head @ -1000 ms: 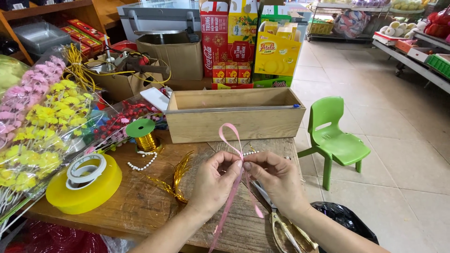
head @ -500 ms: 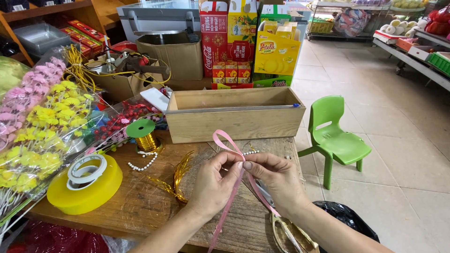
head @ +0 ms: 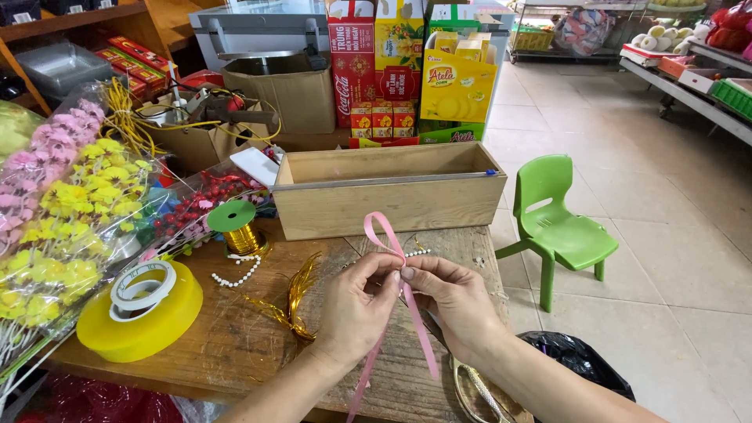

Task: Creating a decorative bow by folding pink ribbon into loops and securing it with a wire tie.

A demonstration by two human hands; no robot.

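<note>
Pink ribbon (head: 389, 241) — pinched between both hands' fingertips (head: 398, 273)

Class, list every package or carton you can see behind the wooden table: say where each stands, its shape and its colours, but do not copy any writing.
Red carton: tall, upright, behind the wooden box, left of the row.
Flowered carton: tall, red and yellow, beside the red one.
Yellow carton: squarish, open top, right of those.
Small packs: red and yellow row, on the floor in front.
Flat red boxes: stacked on the left shelf.
</note>
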